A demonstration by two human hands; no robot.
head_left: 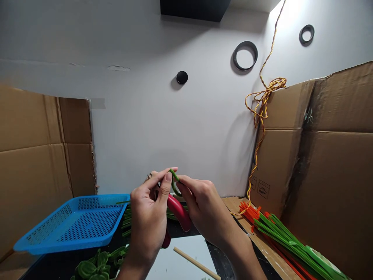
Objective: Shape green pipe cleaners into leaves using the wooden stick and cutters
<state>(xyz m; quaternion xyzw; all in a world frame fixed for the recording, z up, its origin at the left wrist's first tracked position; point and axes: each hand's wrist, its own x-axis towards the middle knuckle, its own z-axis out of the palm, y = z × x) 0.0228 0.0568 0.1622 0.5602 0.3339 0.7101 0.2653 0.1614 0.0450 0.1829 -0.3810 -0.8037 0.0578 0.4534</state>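
Observation:
Near the middle of the view, my left hand [151,210] is closed, with a green fuzzy pipe cleaner [174,175] pinched at its thumb and fingertips. The same hand also keeps hold of red-handled pliers [180,213], whose metal tips poke out behind the fingers. My right hand [201,194] pinches the bent pipe cleaner from the other side. Between the two hands the stem curves into a small loop. Below them a thin wooden stick [196,263] lies on a white sheet [169,262].
A blue perforated basket [112,233] stands at left. Green leafy pieces [93,266] lie at the lower left, and more green stems [126,221] behind my left hand. Green pipe cleaners [287,235] and orange-red ones [249,212] lie at right. Cardboard panels [335,167] flank both sides.

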